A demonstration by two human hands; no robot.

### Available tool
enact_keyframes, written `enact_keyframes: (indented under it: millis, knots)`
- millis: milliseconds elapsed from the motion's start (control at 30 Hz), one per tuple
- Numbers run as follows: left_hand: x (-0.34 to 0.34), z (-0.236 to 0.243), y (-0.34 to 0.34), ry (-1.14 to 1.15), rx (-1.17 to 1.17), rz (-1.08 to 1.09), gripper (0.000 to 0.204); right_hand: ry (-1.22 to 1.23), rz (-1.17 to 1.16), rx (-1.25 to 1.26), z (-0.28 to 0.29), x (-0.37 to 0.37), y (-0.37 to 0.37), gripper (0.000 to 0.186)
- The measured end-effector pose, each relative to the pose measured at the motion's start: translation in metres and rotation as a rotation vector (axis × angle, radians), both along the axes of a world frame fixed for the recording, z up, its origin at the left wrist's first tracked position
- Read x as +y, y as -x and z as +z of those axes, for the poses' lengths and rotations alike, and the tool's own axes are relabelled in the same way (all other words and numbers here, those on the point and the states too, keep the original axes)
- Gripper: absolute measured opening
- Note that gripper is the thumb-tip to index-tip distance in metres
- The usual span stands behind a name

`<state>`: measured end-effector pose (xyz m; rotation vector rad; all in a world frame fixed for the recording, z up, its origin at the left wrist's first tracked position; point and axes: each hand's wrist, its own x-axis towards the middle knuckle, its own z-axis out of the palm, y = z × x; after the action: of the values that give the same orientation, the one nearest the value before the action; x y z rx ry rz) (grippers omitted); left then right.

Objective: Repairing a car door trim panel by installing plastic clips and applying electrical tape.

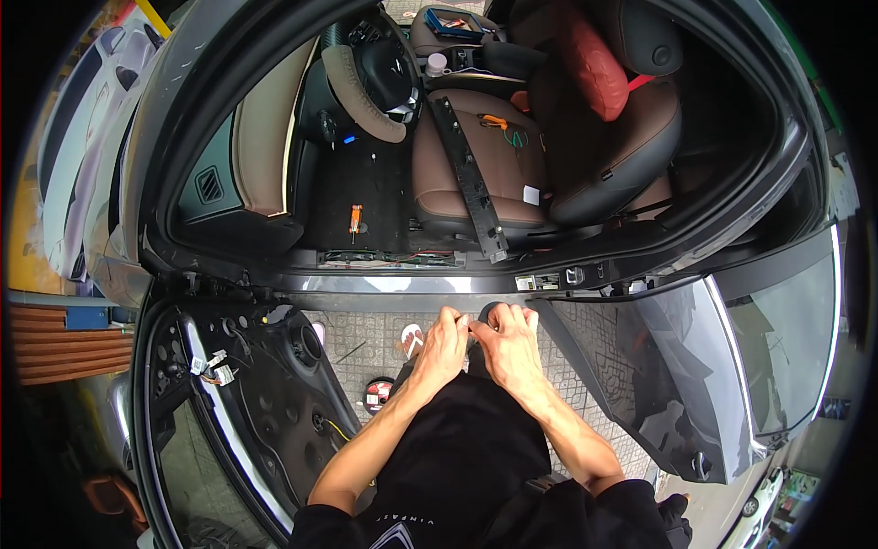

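Note:
My left hand [444, 348] and my right hand [508, 349] meet in front of my body, over the ground beside the car's door sill [384, 285]. Both are closed, with thumbs and fingertips pinched together almost touching. Something small and dark shows between the fingertips, too small to name. A dark rounded edge also appears by the right fingers, mostly covered by them. Beyond the hands, a long black trim strip [468, 178] leans across the brown driver's seat [540, 174]. An orange-handled tool [494, 121] and a green wire [517, 138] lie on that seat.
At left stands the open front door [274, 393], its inner panel removed and connectors [216, 369] hanging. The rear door [677, 366] is open at right. An orange-handled tool [356, 220] rests on the car floor. A red and black round object [378, 393] sits on the paving.

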<state>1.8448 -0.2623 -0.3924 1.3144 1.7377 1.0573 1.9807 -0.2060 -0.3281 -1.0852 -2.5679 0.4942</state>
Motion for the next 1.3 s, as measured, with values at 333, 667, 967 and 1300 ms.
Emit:
enact_keyframes:
  millis: [333, 667, 967, 1300]
  knots:
    - [0.083, -0.024, 0.010, 0.180, 0.152, -0.135, 0.022, 0.224, -0.048, 0.134, -0.006, 0.056, -0.004, 0.017]
    - [0.228, -0.128, 0.067, 0.217, -0.128, 0.145, 0.036, 0.176, -0.546, 0.253, -0.219, 0.317, 0.002, 0.037]
    - [0.317, -0.186, 0.040, 0.109, -1.229, 0.502, 0.044, 0.063, -0.468, 0.031, -0.387, 0.409, 0.018, 0.039]
    - [0.352, -0.201, 0.042, -0.018, -1.180, 0.593, 0.034, 0.452, -0.070, 0.671, -0.270, 0.364, 0.066, 0.037]
